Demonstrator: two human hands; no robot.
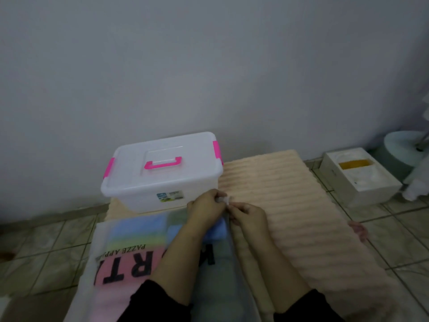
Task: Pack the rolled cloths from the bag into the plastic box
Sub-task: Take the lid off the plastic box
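A translucent plastic bag [120,256] with black letters lies on the floor in front of me. Through it show rolled cloths [139,228] in blue, green and pink. My left hand [204,208] and my right hand [248,217] meet at the bag's far right corner, both pinching its bunched white edge [224,199]. The plastic box [162,173] stands just beyond my hands against the wall. It is whitish, with a pink handle and pink clips, and its lid is on.
A ribbed peach mat [290,205] stretches to the right under my forearms. A white foam box [357,175] with something yellow inside stands at the far right, by a round grey base [399,145]. Tiled floor surrounds everything; the wall is close behind.
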